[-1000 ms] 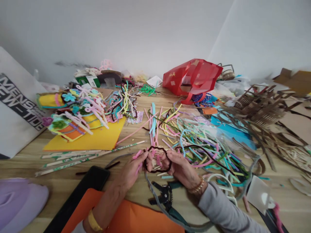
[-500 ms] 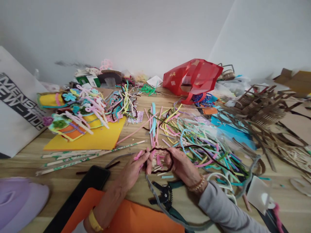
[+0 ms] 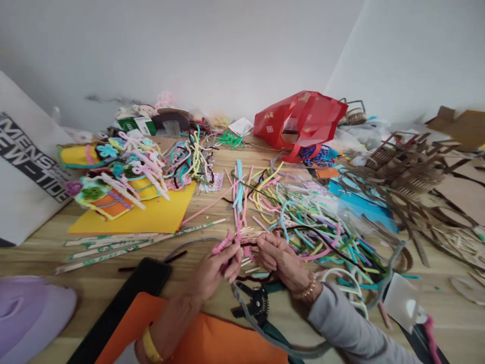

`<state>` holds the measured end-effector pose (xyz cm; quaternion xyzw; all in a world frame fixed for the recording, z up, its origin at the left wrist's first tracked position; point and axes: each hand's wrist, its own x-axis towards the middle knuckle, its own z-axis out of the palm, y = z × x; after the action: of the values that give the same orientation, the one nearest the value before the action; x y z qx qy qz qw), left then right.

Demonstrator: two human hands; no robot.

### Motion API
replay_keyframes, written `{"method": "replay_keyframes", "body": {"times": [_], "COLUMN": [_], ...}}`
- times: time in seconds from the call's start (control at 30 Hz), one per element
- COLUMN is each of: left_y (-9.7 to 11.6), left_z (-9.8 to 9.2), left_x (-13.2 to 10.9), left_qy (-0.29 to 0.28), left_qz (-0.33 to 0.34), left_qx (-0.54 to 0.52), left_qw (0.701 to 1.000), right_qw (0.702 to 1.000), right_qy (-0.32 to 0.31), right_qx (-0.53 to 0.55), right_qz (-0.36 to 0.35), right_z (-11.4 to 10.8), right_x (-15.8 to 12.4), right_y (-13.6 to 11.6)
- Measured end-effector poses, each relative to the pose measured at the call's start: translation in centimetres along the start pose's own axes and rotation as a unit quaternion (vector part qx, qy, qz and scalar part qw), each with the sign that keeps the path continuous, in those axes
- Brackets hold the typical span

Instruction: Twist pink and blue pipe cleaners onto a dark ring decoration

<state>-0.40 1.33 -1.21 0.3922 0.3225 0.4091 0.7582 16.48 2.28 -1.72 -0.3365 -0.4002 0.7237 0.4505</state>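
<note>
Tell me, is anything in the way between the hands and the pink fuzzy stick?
Nothing visible does. The left hand pinches the pink fuzzy stick, and the right hand is close beside it, nothing between them.

Left hand (image 3: 214, 270) pinches a pink pipe cleaner (image 3: 223, 244), right hand (image 3: 281, 260) just beside it.

Legible text, head view. On the white panel (image 3: 22, 172) leaning at the left table edge I read two lines of black capitals, cut off at their left: "MENS" above "EW-TIDE". The gold mark on the red bag (image 3: 303, 119), the label of the green box (image 3: 132, 124) and the green print along the paper sticks (image 3: 132, 245) are too small for me to read.
</note>
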Motion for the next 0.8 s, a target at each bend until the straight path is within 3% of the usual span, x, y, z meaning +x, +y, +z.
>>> {"method": "replay_keyframes", "body": {"times": [0.13, 0.23, 0.3, 0.53, 0.8], "left_y": [0.1, 0.9, 1.4, 1.3, 0.8], "left_z": [0.7, 0.6, 0.3, -0.1, 0.0], "left_x": [0.1, 0.2, 0.4, 0.9, 0.9], "left_qy": [0.003, 0.047, 0.091, 0.104, 0.146], "left_qz": [0.03, 0.065, 0.059, 0.046, 0.053], "left_qx": [-0.085, -0.092, -0.084, -0.15, -0.272], "left_qw": [0.996, 0.993, 0.991, 0.982, 0.95], "right_qw": [0.999, 0.997, 0.997, 0.995, 0.987], "right_qy": [-0.02, -0.051, -0.063, -0.09, -0.138], "right_qx": [0.035, 0.047, 0.042, 0.037, -0.074], "right_qz": [0.022, 0.026, 0.03, 0.037, 0.031], "right_z": [-0.4, -0.6, -0.7, -0.4, -0.4], "right_x": [0.0, 0.0, 0.0, -0.1, -0.4], "right_y": [0.0, -0.1, -0.2, -0.3, 0.3]}}
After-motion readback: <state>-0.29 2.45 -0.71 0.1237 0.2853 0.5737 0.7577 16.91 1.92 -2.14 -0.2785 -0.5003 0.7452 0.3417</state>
